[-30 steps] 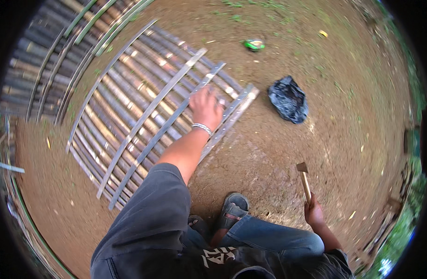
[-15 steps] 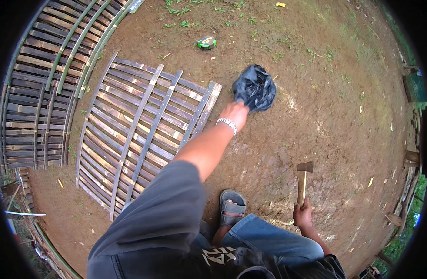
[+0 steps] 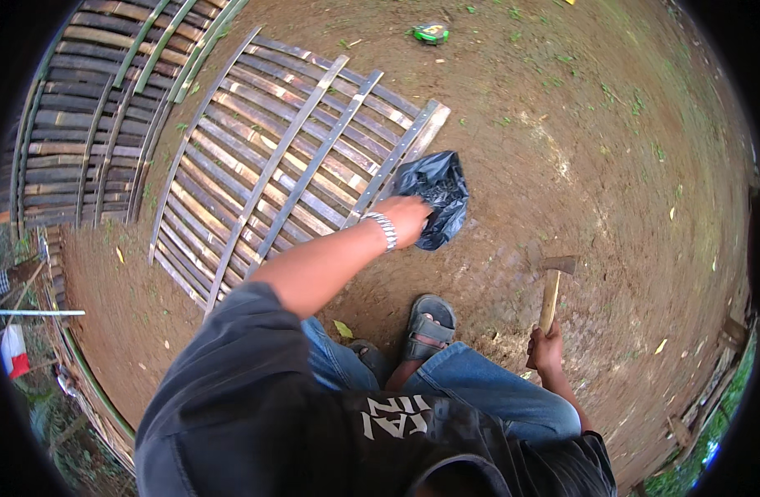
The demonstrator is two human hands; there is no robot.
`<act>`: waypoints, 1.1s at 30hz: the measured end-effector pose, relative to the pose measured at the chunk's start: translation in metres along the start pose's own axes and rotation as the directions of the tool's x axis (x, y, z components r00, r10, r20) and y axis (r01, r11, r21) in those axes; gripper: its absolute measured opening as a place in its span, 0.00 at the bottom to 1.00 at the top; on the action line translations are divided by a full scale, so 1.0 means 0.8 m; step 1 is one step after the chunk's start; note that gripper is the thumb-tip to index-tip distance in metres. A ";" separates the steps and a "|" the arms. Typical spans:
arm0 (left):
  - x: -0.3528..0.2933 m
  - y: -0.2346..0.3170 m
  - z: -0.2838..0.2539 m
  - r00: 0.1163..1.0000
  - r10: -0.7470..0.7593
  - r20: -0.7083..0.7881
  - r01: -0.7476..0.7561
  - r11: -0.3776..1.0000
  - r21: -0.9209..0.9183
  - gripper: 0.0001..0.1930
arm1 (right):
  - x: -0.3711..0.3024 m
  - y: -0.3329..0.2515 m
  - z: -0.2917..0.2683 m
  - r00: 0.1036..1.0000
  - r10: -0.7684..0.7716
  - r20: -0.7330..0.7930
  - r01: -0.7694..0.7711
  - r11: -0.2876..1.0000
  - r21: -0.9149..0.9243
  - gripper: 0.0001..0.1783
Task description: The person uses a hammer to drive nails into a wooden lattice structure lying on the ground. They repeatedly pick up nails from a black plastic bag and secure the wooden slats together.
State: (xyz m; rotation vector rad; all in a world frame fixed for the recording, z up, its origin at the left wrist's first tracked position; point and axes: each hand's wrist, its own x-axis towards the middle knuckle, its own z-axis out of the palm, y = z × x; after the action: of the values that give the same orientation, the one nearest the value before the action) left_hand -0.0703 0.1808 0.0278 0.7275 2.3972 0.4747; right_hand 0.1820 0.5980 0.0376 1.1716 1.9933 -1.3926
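My left hand, a metal-banded watch on its wrist, is closed on the near left edge of a black plastic bag. The bag gapes upward beside the right edge of a bamboo slat panel; its contents are too dark to make out now. Low on the right, my right hand grips the wooden handle of a hatchet, its dark metal head pointing away from me. Slats of split bamboo lie across several long strips in the panel, which rests on the soil.
A larger bamboo slat panel lies at the far left. Beyond the near panel sits a green and black tape measure on the bare dirt. My sandalled foot is just nearer than the bag. Wooden boards edge the ground at right.
My left hand has drawn the black plastic bag nearer to me, closer along the panel's right edge. The view has shifted too. My right hand still holds the hatchet.
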 end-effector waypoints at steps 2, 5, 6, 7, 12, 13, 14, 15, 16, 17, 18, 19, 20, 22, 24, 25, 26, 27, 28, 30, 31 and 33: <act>0.028 0.008 0.013 0.975 -0.070 -0.212 0.038 0.988 -0.152 0.19 | 0.009 -0.003 0.004 0.999 -0.018 0.047 0.019 1.000 -0.025 0.21; 0.068 0.017 0.039 0.961 -0.158 -0.229 0.138 0.985 -0.101 0.15 | 0.004 -0.021 0.011 0.995 -0.053 0.079 0.062 0.991 -0.116 0.19; 0.073 0.020 0.038 0.957 -0.180 -0.229 0.156 0.981 -0.119 0.14 | 0.001 -0.024 0.013 0.994 -0.061 0.086 0.071 0.991 -0.118 0.18; 0.076 0.019 0.040 0.952 -0.202 -0.229 0.174 0.975 -0.138 0.13 | 0.000 -0.026 0.015 0.993 -0.068 0.098 0.081 0.986 -0.145 0.19; 0.074 0.002 0.054 0.946 -0.246 -0.211 0.213 0.963 -0.165 0.12 | -0.007 -0.040 0.026 0.984 -0.104 0.144 0.138 0.957 -0.255 0.16; 0.071 0.001 0.052 0.946 -0.258 -0.198 0.221 0.957 -0.190 0.12 | -0.006 -0.043 0.028 0.982 -0.111 0.150 0.149 0.952 -0.269 0.15; 0.067 0.000 0.049 0.953 -0.241 -0.184 0.211 0.963 -0.166 0.13 | -0.011 -0.056 0.033 0.986 -0.095 0.138 0.131 0.951 -0.281 0.13; 0.063 -0.001 0.049 0.945 -0.253 -0.206 0.220 0.961 -0.170 0.13 | -0.006 -0.059 0.033 0.984 -0.095 0.153 0.136 0.948 -0.286 0.14; 0.060 -0.001 0.053 0.937 -0.264 -0.227 0.227 0.958 -0.174 0.13 | 0.002 -0.057 0.031 0.981 -0.095 0.167 0.141 0.946 -0.291 0.15; 0.057 0.001 0.054 0.930 -0.271 -0.249 0.231 0.957 -0.177 0.13 | 0.007 -0.058 0.031 0.979 -0.095 0.178 0.145 0.945 -0.294 0.16; 0.053 0.003 0.054 0.920 -0.253 -0.300 0.208 0.962 -0.174 0.13 | 0.013 -0.059 0.030 0.980 -0.107 0.169 0.159 0.929 -0.335 0.17; 0.052 0.003 0.052 0.916 -0.267 -0.298 0.212 0.956 -0.205 0.13 | 0.019 -0.061 0.028 0.979 -0.124 0.164 0.173 0.927 -0.331 0.17; 0.051 0.004 0.048 0.913 -0.281 -0.296 0.215 0.948 -0.235 0.13 | 0.025 -0.064 0.027 0.977 -0.141 0.159 0.187 0.926 -0.327 0.17; 0.043 0.008 0.043 0.898 -0.324 -0.297 0.232 0.924 -0.305 0.12 | 0.029 -0.076 0.033 0.971 -0.171 0.169 0.219 0.920 -0.324 0.17; 0.037 0.010 0.040 0.894 -0.333 -0.298 0.227 0.913 -0.338 0.12 | 0.035 -0.088 0.036 0.959 -0.210 0.188 0.262 0.909 -0.324 0.18; 0.035 0.011 0.039 0.893 -0.337 -0.299 0.224 0.908 -0.354 0.12 | 0.038 -0.095 0.039 0.959 -0.209 0.193 0.264 0.906 -0.330 0.18; 0.033 0.011 0.041 0.867 -0.369 -0.334 0.223 0.888 -0.403 0.10 | 0.042 -0.102 0.041 0.958 -0.209 0.196 0.266 0.903 -0.337 0.19; 0.031 0.012 0.041 0.860 -0.381 -0.340 0.211 0.871 -0.443 0.10 | 0.046 -0.108 0.042 0.957 -0.210 0.199 0.269 0.900 -0.344 0.20; 0.027 0.012 0.040 0.853 -0.392 -0.345 0.197 0.853 -0.483 0.09 | 0.053 -0.112 0.043 0.949 -0.239 0.207 0.302 0.877 -0.373 0.21; 0.021 0.013 0.044 0.783 -0.430 -0.449 0.105 0.804 -0.586 0.06 | 0.062 -0.120 0.051 0.929 -0.293 0.226 0.365 0.830 -0.422 0.23; 0.013 0.015 0.047 0.740 -0.459 -0.492 0.020 0.746 -0.666 0.05 | 0.064 -0.126 0.050 0.919 -0.323 0.228 0.395 0.776 -0.491 0.24; -0.018 0.013 0.039 0.650 -0.519 -0.555 -0.171 0.612 -0.772 0.04 | 0.060 -0.148 0.057 0.897 -0.378 0.228 0.434 0.660 -0.613 0.25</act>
State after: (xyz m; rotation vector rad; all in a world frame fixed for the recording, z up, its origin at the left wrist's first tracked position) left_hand -0.0375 0.1857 0.0152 -0.2353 2.4796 1.8934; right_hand 0.0523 0.5589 0.0480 0.3468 2.4767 -0.7421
